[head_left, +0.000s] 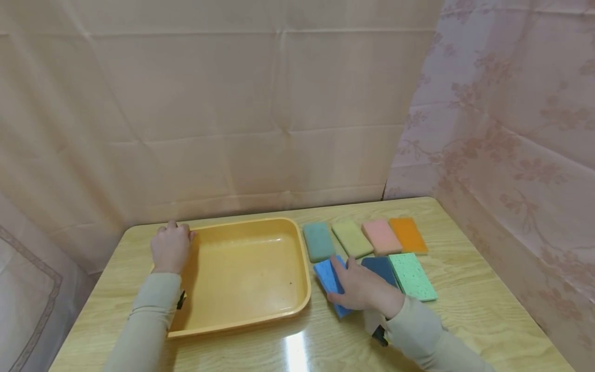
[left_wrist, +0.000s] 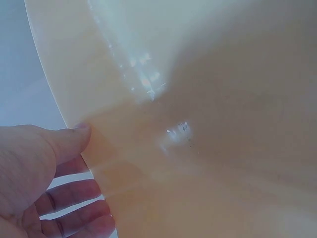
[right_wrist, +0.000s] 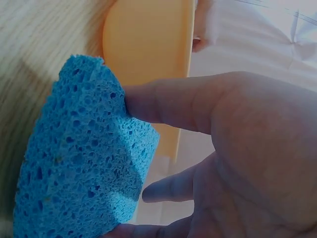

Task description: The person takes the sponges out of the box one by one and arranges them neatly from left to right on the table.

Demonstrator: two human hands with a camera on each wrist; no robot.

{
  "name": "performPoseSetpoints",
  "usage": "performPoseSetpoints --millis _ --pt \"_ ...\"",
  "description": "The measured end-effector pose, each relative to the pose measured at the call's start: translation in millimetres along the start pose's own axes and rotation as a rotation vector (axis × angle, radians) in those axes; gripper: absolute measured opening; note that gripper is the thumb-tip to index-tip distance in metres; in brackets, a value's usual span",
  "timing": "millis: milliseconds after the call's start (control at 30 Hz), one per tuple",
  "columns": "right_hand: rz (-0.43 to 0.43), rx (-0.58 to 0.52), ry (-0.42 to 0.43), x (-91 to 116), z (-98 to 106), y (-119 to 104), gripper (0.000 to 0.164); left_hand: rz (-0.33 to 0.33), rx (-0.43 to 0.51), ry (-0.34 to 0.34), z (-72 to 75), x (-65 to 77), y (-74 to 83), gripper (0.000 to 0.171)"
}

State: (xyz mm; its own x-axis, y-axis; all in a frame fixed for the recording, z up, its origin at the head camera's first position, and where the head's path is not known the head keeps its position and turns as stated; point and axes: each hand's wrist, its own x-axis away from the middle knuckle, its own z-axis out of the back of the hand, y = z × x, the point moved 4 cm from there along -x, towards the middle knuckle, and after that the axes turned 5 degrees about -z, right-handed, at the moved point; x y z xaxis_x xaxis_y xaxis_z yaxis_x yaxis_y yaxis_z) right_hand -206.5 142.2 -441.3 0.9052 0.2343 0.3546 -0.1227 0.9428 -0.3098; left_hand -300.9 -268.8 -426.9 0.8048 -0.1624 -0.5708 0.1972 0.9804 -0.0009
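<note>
A blue porous sponge (head_left: pixel 327 276) is held in my right hand (head_left: pixel 364 288), beside the right side of a yellow tray (head_left: pixel 246 281). In the right wrist view, the thumb and fingers grip opposite edges of the sponge (right_wrist: pixel 84 148), which stands tilted near the tabletop. My left hand (head_left: pixel 171 249) holds the tray's rim at its far left corner. The left wrist view shows the thumb on the tray wall (left_wrist: pixel 138 148) at the rim and the other fingers on the outer side. No object lies inside the tray.
Right of the tray lie a teal sponge (head_left: pixel 318 242), a yellow-green one (head_left: pixel 352 238), a pink one (head_left: pixel 382 236) and an orange one (head_left: pixel 408 235). Nearer are a dark navy sponge (head_left: pixel 378 267), partly behind my right hand, and a speckled mint-green sponge (head_left: pixel 412 276). Curtains (head_left: pixel 209 119) surround the wooden table (head_left: pixel 483 315).
</note>
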Motion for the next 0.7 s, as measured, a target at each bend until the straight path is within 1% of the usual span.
performPoseSetpoints --millis 167,300,567,700 --pt "-0.015 -0.006 -0.006 2 -4 0 0.088 0.01 0.009 -0.014 0.2 0.6 -0.8 0.025" --pt "-0.018 0.018 -0.006 1 -6 0 0.086 0.019 0.015 -0.034 1.4 0.0 -1.0 0.025" --pt "-0.02 0.036 -0.027 -2 -11 0 0.085 0.021 0.005 -0.045 1.9 -1.2 -0.3 0.025" --pt "-0.026 0.049 -0.033 -3 -13 0 0.085 0.015 0.006 -0.033 2.8 -1.4 1.1 0.025"
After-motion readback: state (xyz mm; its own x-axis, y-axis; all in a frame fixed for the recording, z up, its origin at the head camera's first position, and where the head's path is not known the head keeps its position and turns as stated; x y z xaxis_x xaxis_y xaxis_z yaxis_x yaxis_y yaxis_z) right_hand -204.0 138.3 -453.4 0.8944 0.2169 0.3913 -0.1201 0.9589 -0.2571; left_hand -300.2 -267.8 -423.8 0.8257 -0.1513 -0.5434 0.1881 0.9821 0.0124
